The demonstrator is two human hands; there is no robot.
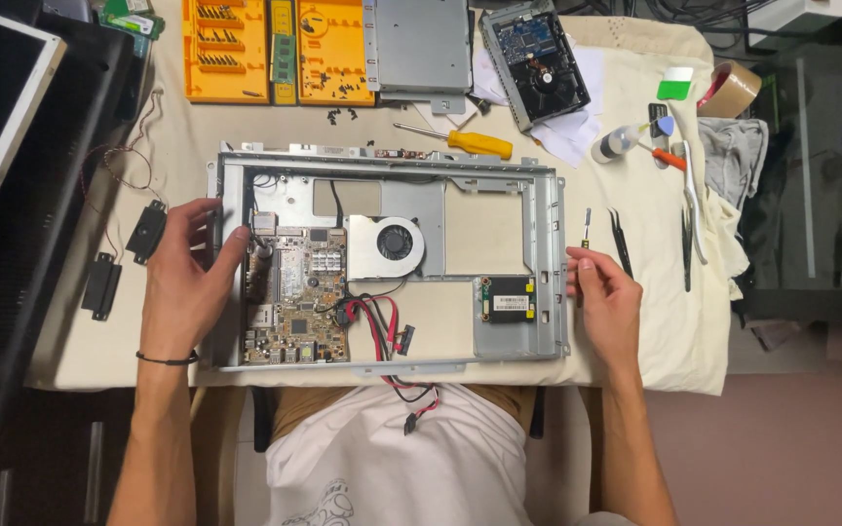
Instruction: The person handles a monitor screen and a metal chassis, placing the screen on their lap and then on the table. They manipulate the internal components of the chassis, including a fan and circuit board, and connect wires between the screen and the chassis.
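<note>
I have my left hand (182, 282) spread wide over the left edge of the metal chassis (546, 244), thumb touching the motherboard (296, 307). My right hand (604, 304) sits just beside the chassis's right edge, fingers pinched on a small screwdriver (586, 229) pointing away from me. The fan (394, 244) lies mid-frame; tweezers (621, 242) lie near my right hand.

Left hand (185, 282) steadies metal chassis (538, 209); right hand (604, 302) holds screwdriver (585, 232)
</note>
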